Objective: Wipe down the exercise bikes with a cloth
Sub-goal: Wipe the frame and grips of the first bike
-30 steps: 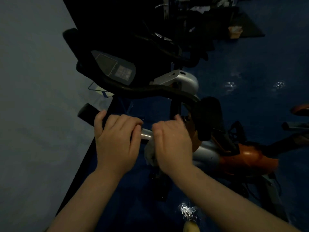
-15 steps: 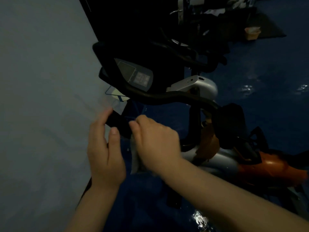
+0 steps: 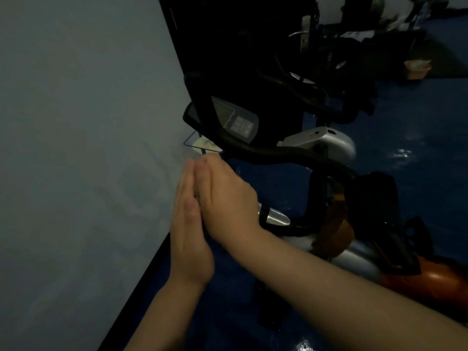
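The exercise bike [image 3: 316, 148] stands to the right of and beyond my hands, its black handlebar [image 3: 278, 154] sweeping from the console [image 3: 238, 120] down toward the dark saddle [image 3: 374, 198], with the silver and orange body low on the right. My left hand [image 3: 188, 224] and right hand [image 3: 225, 198] are pressed palm to palm just short of the handlebar's near bend, close by the pale wall [image 3: 76, 148]. The fingers [image 3: 186, 181] of both lie straight and together, tips pointing up toward the bar.

The cloth [image 3: 197, 196] shows only as a thin pale sliver in the seam between my palms; I judge it is sandwiched flat there, though I cannot make out its size or how it is folded. The right hand is the nearer one to the bike, and the bar's long axis runs left to right across the line of my fingertips, so the next wipe likely means reaching up and rightward along it.

The room is dim. The handgrip end nearest me is hidden behind my hands, the pedals and lower frame are lost in shadow, and a second machine behind is only a dark tangle.
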Motion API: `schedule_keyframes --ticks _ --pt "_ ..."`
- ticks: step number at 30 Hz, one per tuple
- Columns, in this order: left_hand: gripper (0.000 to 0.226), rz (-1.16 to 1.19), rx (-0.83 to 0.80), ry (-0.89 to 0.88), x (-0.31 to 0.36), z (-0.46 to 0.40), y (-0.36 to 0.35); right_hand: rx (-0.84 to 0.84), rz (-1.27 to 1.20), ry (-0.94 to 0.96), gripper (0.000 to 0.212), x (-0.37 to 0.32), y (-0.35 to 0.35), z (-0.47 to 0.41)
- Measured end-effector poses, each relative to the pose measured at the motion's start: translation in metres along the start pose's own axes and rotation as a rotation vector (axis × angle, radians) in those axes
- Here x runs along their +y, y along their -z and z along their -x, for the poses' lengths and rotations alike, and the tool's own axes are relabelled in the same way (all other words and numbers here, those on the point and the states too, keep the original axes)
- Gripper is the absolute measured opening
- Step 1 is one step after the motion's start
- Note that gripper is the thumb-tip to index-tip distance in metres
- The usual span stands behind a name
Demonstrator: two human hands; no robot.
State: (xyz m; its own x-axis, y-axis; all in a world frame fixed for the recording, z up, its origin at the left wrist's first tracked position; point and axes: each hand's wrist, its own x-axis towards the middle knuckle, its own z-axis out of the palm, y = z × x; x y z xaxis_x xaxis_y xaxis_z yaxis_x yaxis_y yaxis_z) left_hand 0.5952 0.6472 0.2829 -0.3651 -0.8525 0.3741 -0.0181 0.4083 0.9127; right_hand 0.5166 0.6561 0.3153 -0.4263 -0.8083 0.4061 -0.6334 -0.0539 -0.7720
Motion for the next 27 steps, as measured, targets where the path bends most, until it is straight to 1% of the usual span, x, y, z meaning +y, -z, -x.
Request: schedule_keyframes --ticks 1,2,3,4,6,8,9,11,12,13,15,16,17,21,22,24,27 --pt "0.062 -0.022 -0.002 -0.013 0.000 0.000 0.000 -0.009 0.102 0.072 0.039 0.008 0.003 0.006" --pt "0.064 -0.078 0.000 -0.043 0.001 0.000 0.001 -0.011 0.264 0.130 0.042 0.020 0.006 0.012" --pt "0.064 -0.164 0.004 -0.088 0.001 -0.002 0.001 -0.020 0.403 0.155 0.045 0.032 0.009 0.019" --pt "0.062 -0.266 0.006 -0.150 0.001 -0.004 0.001 -0.022 0.485 0.158 0.045 0.043 0.015 0.025" --pt "0.054 -0.481 -0.015 -0.312 0.000 -0.011 -0.002 -0.021 0.531 0.106 0.043 0.063 0.031 0.039" --pt "0.049 -0.686 -0.093 -0.473 -0.002 -0.018 -0.011 -0.066 0.485 0.091 0.040 0.085 0.056 0.053" --pt "0.046 -0.779 -0.136 -0.523 -0.004 -0.020 -0.016 -0.104 0.489 0.123 0.036 0.097 0.070 0.057" --pt "0.039 -0.929 -0.181 -0.565 -0.010 -0.020 -0.024 -0.140 0.512 0.170 0.030 0.111 0.085 0.060" --pt "0.035 -0.972 -0.181 -0.581 -0.013 -0.021 -0.027 -0.098 0.496 0.139 0.029 0.111 0.081 0.062" --pt "0.033 -0.990 -0.176 -0.598 -0.016 -0.022 -0.028 0.010 0.452 0.078 0.029 0.106 0.070 0.065" --pt "0.032 -0.995 -0.137 -0.633 -0.023 -0.024 -0.027 0.276 0.357 -0.083 0.025 0.089 0.036 0.076" --pt "0.033 -1.000 -0.112 -0.646 -0.025 -0.025 -0.027 0.352 0.318 -0.153 0.022 0.084 0.022 0.084" --pt "0.033 -1.002 -0.095 -0.653 -0.027 -0.025 -0.027 0.376 0.311 -0.182 0.022 0.082 0.015 0.089" --pt "0.035 -0.989 -0.052 -0.688 -0.029 -0.025 -0.028 0.249 0.503 -0.016 0.030 0.108 0.042 0.080" --pt "0.036 -0.982 -0.048 -0.688 -0.029 -0.026 -0.027 0.244 0.496 -0.015 0.032 0.111 0.048 0.076" --pt "0.035 -0.967 -0.067 -0.672 -0.028 -0.025 -0.027 0.333 0.369 -0.091 0.037 0.104 0.043 0.075" --pt "0.029 -0.905 -0.133 -0.626 -0.023 -0.022 -0.026 0.475 0.224 -0.168 0.038 0.090 0.025 0.083"
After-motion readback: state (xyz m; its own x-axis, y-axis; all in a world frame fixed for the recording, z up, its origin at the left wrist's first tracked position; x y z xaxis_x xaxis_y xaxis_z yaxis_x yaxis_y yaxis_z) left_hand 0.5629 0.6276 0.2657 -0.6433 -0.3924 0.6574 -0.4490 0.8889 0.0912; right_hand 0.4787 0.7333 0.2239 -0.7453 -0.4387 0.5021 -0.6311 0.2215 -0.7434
